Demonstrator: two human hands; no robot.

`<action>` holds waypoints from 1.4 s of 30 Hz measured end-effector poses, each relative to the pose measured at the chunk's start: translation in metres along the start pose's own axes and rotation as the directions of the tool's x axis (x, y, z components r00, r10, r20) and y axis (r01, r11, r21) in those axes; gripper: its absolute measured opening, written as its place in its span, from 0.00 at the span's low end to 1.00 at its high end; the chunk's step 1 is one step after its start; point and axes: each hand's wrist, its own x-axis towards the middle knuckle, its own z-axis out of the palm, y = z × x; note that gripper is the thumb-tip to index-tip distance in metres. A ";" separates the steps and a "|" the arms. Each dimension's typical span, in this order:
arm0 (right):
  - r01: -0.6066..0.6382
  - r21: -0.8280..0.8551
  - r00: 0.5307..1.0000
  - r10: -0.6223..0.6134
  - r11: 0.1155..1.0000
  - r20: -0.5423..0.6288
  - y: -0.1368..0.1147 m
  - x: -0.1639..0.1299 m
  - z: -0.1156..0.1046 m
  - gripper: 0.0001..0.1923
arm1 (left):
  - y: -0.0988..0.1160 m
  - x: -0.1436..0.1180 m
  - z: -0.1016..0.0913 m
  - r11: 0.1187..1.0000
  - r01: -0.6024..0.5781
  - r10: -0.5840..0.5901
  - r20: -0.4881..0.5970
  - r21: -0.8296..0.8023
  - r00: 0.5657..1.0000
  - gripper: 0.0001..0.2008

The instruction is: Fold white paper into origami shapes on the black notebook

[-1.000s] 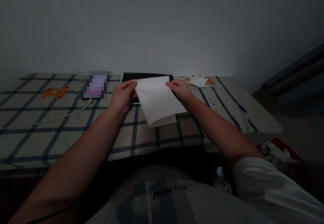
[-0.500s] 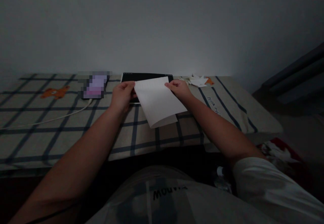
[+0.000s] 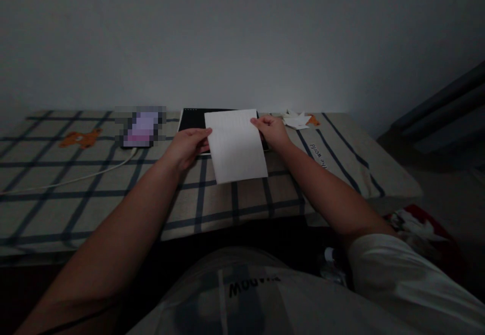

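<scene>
I hold a white sheet of paper folded in half, lying nearly flat on a checked cloth. My left hand pinches its left edge. My right hand grips its upper right edge. The sheet's far end overlaps a black tablet-like slab that lies under it.
A phone with a lit, blurred screen lies left of the slab, with a white cable running off to the left. Folded white paper shapes sit at the back right. A wall stands behind the surface, whose edge drops off at the right.
The sheet has turned from a slant to square with me and settled flatter on the cloth. Both hands shifted slightly with it, the left lower, the right farther back.
</scene>
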 end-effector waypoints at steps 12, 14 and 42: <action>-0.040 -0.008 0.999 0.040 0.999 -0.013 -0.003 -0.001 0.001 0.26 | -0.005 0.001 0.001 0.997 -0.054 0.058 -0.077 0.059 0.995 0.11; -0.040 0.002 0.999 0.040 0.999 -0.024 -0.001 0.000 0.001 0.27 | -0.005 0.002 0.000 0.998 -0.030 0.032 -0.041 0.051 0.999 0.10; -0.238 0.271 0.958 0.181 0.933 0.220 0.000 0.002 -0.003 0.15 | 0.000 0.004 -0.006 0.996 -0.048 0.056 -0.107 0.080 0.993 0.10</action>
